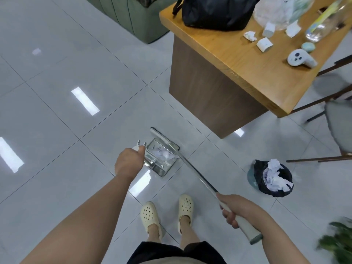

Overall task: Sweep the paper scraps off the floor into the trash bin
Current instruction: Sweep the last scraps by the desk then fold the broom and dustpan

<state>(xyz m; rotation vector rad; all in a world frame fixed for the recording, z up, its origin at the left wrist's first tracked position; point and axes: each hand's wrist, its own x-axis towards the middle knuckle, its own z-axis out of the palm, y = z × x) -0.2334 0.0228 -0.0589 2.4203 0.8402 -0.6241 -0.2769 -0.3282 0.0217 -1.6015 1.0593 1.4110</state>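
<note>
Spanning nearly the whole view, the pale tiled floor (57, 115) carries bright strip reflections. At upper right stands the wooden surface (219, 52), with a black bag (215, 12) on its far end, a clear plastic bag (276, 10), a crumpled paper (250, 35), small white pieces, and a white controller (302, 59) near its front edge. A green upholstered seat (133, 18) sits at the top, and a grey chair (339, 126) with dark legs stands at the right edge. Blurred green leaves (337, 239) show at lower right.

On the floor right of the person, the trash bin (270, 178), lined with a black bag, is piled with crumpled white paper. Ahead of the feet, in cream clogs (167, 212), a clear dustpan (160, 159) rests on the tile with the paper scraps (163, 155) inside it. The broom (163, 138) lies with its head along the dustpan's far edge, its metal shaft running back and to the right.

The right hand (236, 210) wraps its grip round the broom's pale handle near the end. The left hand (129, 161) closes its grip on the dustpan's white handle (138, 146), thumb on top.
</note>
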